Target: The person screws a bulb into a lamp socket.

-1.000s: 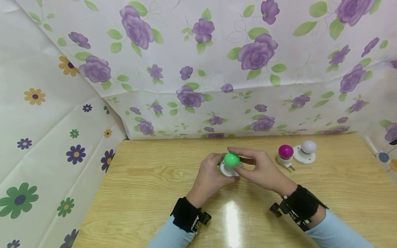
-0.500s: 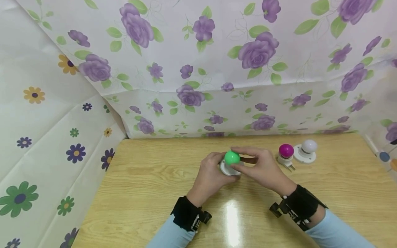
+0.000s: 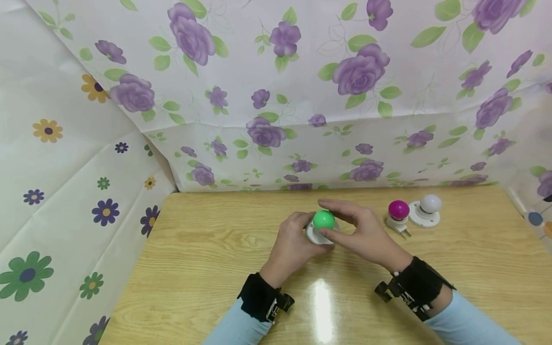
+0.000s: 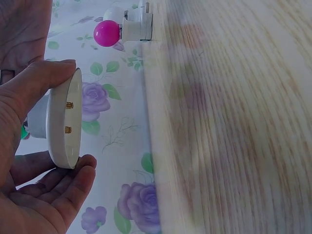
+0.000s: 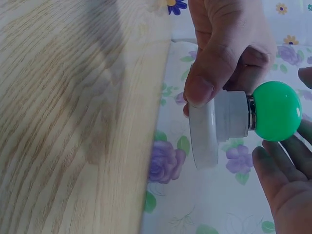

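Observation:
A green light bulb (image 3: 324,220) sits in a white round lamp holder (image 5: 204,131), both raised above the tabletop. My left hand (image 3: 294,238) grips the holder by the rim of its base, thumb on one side and fingers on the other. The left wrist view shows the underside of the base, with two brass screws (image 4: 69,106). Around the bulb, my right hand (image 3: 360,232) has its thumb and fingers spread apart. In the right wrist view its fingers (image 5: 275,165) lie close to the bulb, the thumb at the frame's edge; whether they touch it, I cannot tell.
To the right on the wooden table (image 3: 207,268) stand a magenta bulb (image 3: 398,210) in a white plug-in socket (image 3: 397,223) and a white bulb (image 3: 431,203) in a round holder (image 3: 424,219). Flower-patterned sheets (image 3: 233,158) hang behind and at the left.
The fingers of my right hand have spread from the green bulb, the index finger lifting away. The left hand and the holder have hardly moved.

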{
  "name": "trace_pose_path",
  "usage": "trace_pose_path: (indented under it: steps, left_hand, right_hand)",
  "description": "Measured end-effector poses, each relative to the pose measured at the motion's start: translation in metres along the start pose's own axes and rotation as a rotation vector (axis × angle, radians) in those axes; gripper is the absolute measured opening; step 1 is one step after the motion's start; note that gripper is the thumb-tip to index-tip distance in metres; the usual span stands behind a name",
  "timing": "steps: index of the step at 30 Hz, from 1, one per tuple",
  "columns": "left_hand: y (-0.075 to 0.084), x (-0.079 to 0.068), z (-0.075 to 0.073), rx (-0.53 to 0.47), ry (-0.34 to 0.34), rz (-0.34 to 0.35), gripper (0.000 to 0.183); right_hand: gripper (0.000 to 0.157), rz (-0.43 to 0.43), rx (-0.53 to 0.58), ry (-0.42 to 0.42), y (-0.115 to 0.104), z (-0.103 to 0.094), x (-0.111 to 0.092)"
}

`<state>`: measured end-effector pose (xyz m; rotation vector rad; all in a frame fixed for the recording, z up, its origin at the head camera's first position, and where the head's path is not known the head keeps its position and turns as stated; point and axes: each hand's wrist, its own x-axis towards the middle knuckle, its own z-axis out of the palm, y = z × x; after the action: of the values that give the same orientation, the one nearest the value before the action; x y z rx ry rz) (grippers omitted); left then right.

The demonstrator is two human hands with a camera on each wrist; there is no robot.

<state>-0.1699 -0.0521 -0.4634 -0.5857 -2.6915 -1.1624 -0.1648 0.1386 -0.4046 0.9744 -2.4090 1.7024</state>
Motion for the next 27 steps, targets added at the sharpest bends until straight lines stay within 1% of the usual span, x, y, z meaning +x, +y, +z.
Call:
trace_pose_path:
  steps: [5,7,10,16,21,27]
  left_hand:
    - [0.001,0.000,0.000,0.002,0.002,-0.001,0.068]
    - [0.001,0.000,0.000,0.003,0.001,-0.007,0.068]
    - [0.001,0.000,0.000,0.003,0.000,-0.009,0.068]
    - [0.002,-0.001,0.000,0.000,0.001,-0.010,0.067]
    - [0.002,-0.001,0.000,-0.003,-0.005,-0.015,0.067]
    - [0.002,-0.002,0.000,0.002,-0.017,-0.020,0.067]
  right_hand:
    - [0.050,0.001,0.090,-0.070,0.020,0.001,0.000]
    - [0.049,0.006,0.112,-0.079,0.027,0.001,0.000]
    - [0.047,0.005,0.114,-0.082,0.032,0.001,-0.001]
    - [0.043,0.013,0.088,-0.067,0.033,0.001,-0.003]
    - [0.042,0.046,0.065,-0.022,0.032,0.001,-0.005]
    - [0.040,0.092,0.066,0.022,0.017,0.000,-0.005]
